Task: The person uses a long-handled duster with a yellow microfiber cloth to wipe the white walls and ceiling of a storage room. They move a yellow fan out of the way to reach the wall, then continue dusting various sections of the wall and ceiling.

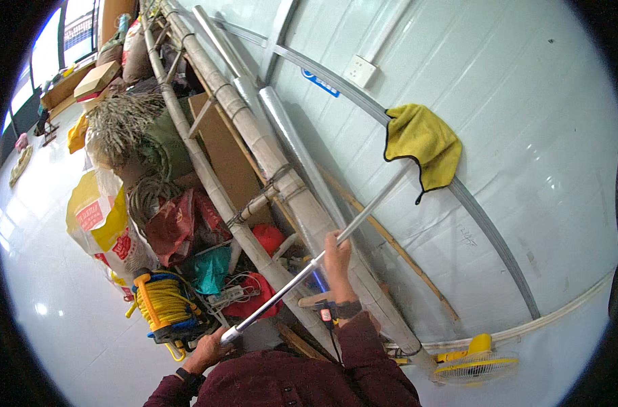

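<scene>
A long metal pole [288,287] slants across the view from the lower middle up to the wall. My left hand [210,350] is closed around its lower end. Farther up, my right hand [338,252] grips the shaft. At the pole's far end a yellow-green cloth [426,145] with dark edging lies against the grey metal rail [484,224] of the wall; how the cloth meets the pole is hidden. Beneath the pole runs a bamboo ladder [268,147], its rungs bound with dark ties, leaning beside the wall.
Left of the ladder are a yellow hose reel [169,300], a printed plastic sack [98,213], a straw broom [123,119] and bags. Foil-wrapped rolls [298,147] and a thin bamboo stick [405,257] lean by the wall. A yellow fan [476,364] sits at lower right; a wall socket [361,70] is above.
</scene>
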`<action>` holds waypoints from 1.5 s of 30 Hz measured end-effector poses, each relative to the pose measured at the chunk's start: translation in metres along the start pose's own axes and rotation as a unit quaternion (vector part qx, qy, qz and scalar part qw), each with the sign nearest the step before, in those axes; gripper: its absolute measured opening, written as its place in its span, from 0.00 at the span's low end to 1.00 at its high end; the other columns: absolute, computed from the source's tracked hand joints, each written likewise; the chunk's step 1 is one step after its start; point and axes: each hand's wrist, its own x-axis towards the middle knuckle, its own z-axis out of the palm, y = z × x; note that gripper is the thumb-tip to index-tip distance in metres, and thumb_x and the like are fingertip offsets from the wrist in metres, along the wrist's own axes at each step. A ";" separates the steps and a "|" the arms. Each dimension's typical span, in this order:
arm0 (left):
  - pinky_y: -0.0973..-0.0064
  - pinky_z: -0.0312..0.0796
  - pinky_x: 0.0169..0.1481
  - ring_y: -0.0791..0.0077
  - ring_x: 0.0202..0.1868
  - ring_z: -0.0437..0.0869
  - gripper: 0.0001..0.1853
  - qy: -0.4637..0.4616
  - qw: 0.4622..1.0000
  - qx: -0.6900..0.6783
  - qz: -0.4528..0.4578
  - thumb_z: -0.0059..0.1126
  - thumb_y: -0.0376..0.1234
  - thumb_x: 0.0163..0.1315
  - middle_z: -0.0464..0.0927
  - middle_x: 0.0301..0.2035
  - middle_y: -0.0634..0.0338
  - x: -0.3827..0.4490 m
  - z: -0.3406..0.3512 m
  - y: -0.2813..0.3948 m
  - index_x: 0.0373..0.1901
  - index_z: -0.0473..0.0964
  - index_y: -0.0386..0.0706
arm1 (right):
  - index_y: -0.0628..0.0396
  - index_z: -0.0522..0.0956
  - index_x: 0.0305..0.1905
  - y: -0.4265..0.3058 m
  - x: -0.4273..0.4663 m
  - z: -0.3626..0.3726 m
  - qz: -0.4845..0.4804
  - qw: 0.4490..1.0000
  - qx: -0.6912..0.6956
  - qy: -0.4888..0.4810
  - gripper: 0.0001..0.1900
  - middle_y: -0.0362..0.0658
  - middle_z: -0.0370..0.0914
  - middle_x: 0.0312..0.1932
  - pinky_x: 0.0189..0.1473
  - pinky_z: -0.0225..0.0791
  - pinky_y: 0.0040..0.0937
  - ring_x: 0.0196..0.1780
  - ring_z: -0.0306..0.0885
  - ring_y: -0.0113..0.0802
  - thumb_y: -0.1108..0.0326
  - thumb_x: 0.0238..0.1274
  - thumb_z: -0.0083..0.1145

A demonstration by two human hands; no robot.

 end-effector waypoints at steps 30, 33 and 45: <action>0.53 0.74 0.41 0.42 0.39 0.84 0.31 0.066 0.994 0.053 -0.075 0.74 0.51 0.48 0.82 0.34 0.44 0.053 0.053 -0.031 0.49 0.76 0.42 | 0.65 0.74 0.39 0.036 0.013 0.011 0.059 0.996 0.050 -0.048 0.14 0.45 0.75 0.26 0.36 0.70 0.37 0.30 0.74 0.35 0.61 0.66 0.57; 0.52 0.73 0.43 0.42 0.41 0.83 0.31 0.101 0.990 0.083 -0.061 0.74 0.51 0.48 0.82 0.35 0.44 0.054 0.050 -0.040 0.49 0.76 0.42 | 0.66 0.74 0.40 0.030 0.015 0.026 0.055 0.998 0.016 -0.023 0.16 0.47 0.75 0.29 0.40 0.69 0.39 0.35 0.74 0.37 0.59 0.66 0.56; 0.52 0.75 0.43 0.42 0.41 0.83 0.20 0.095 0.993 0.042 -0.053 0.62 0.33 0.55 0.83 0.37 0.43 0.065 0.012 -0.028 0.52 0.76 0.46 | 0.61 0.73 0.38 -0.010 0.015 0.039 -0.017 0.998 0.047 -0.033 0.11 0.39 0.70 0.29 0.32 0.66 0.31 0.29 0.69 0.27 0.63 0.67 0.57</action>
